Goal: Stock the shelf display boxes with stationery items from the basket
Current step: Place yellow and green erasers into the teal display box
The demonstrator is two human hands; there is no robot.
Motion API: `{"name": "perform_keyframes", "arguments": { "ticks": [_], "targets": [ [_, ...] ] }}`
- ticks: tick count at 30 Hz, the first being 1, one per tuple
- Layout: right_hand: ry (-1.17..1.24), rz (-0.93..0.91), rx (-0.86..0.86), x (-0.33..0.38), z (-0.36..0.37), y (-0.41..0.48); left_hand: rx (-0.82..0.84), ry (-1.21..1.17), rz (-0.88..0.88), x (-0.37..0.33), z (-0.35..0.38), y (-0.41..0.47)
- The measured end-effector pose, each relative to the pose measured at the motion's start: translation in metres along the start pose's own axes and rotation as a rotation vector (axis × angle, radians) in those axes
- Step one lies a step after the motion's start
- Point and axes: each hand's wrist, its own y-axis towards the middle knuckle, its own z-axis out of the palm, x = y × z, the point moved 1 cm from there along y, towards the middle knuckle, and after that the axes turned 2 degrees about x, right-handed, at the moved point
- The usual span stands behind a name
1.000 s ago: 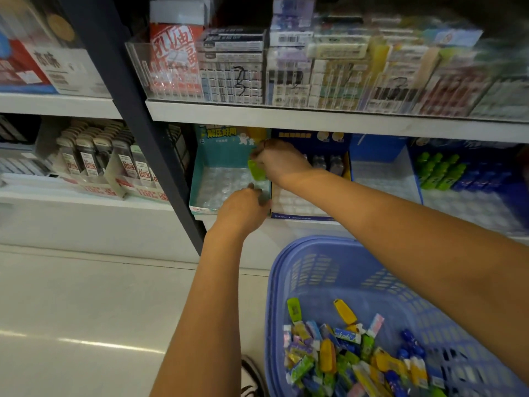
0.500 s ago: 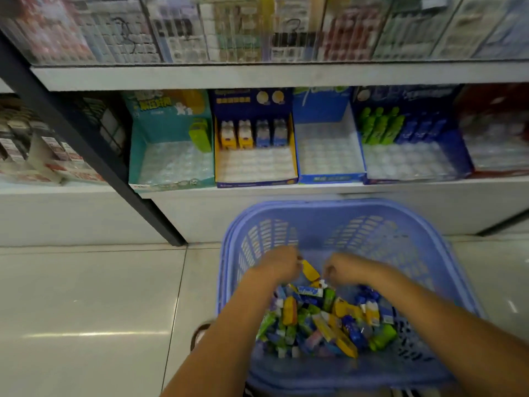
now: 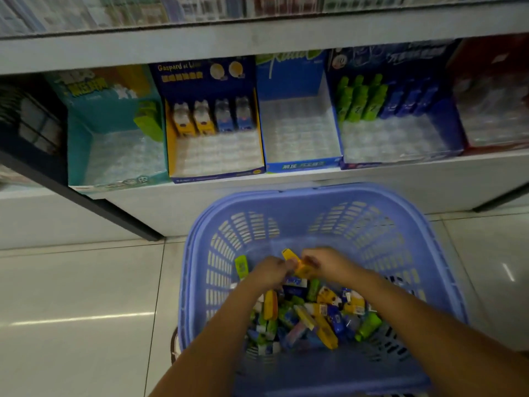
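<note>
Down at six o'clock on my feed, the basket (image 3: 315,193) is sitting on the floor (image 3: 71,296) just before the shelf (image 3: 486,167), and both forearms are reaching into it from the bottom edge. The left hand (image 3: 270,272) and right hand (image 3: 329,263) are meeting over the far side of the pile (image 3: 309,316), with a yellow item (image 3: 300,267) showing between them. Both hands are curling their fingers. The left is pinching the item's eight o'clock side with its thumb, and the right is closing over its four o'clock end. Motion blur is stopping me from reading either grip more finely. A green item (image 3: 241,266) is leaning on the basket wall at nine o'clock from the left hand. Up at twelve o'clock, the display boxes are standing side by side on the shelf. At ten o'clock the teal box (image 3: 77,156) is holding one green pack (image 3: 148,121) at its rear right. Beside it the navy box (image 3: 171,150) is carrying four items in its back row, two yellow (image 3: 194,118) and two blue (image 3: 234,116). The blue box (image 3: 289,81) is showing its clear tray. At two o'clock the dark box (image 3: 400,61) is holding green tubes (image 3: 360,101) and blue tubes (image 3: 412,100) along its back. A red box (image 3: 486,64) is sitting at three o'clock, and I cannot tell what it holds.
</note>
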Motion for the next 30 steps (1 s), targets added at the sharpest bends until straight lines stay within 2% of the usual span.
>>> {"name": "perform_keyframes", "arguments": {
  "ticks": [2, 4, 7, 8, 10, 12, 16, 18, 23, 25, 27, 30],
  "targets": [
    [0.201, -0.128, -0.119, 0.017, -0.007, 0.011, 0.088, -0.444, -0.049, -0.001, -0.003, 0.003],
    [0.329, -0.184, -0.175, 0.026, -0.007, 0.021, 0.127, -0.610, -0.026, -0.001, -0.013, 0.004],
    [0.500, -0.061, -0.186, 0.025, 0.002, 0.042, -0.033, -0.582, -0.029, -0.001, -0.027, 0.005],
    [0.454, 0.041, -0.201, 0.021, 0.007, 0.052, -0.111, -0.516, -0.036, 0.001, -0.030, 0.006],
    [0.174, 0.281, -0.216, 0.010, 0.021, 0.070, -0.224, -0.415, -0.048, 0.005, -0.034, 0.006],
    [0.043, 0.447, -0.200, 0.001, 0.036, 0.076, -0.266, -0.422, -0.038, 0.008, -0.035, 0.003],
    [-0.027, 0.499, -0.212, -0.003, 0.055, 0.071, -0.265, -0.489, -0.016, 0.007, -0.040, -0.007],
    [0.036, 0.490, -0.194, 0.004, 0.048, 0.069, -0.223, -0.500, 0.016, 0.002, -0.047, -0.015],
    [0.687, 0.226, 0.064, 0.046, -0.005, 0.033, -0.128, -0.451, 0.205, -0.020, -0.086, -0.059],
    [0.810, 0.063, 0.101, 0.071, -0.034, 0.009, -0.133, -0.455, 0.296, -0.029, -0.107, -0.086],
    [0.825, -0.076, 0.063, 0.104, -0.061, -0.009, -0.201, -0.517, 0.404, -0.034, -0.131, -0.115],
    [0.772, -0.249, -0.212, 0.164, -0.095, -0.018, -0.472, -0.654, 0.557, -0.031, -0.169, -0.151]
  ]
}}
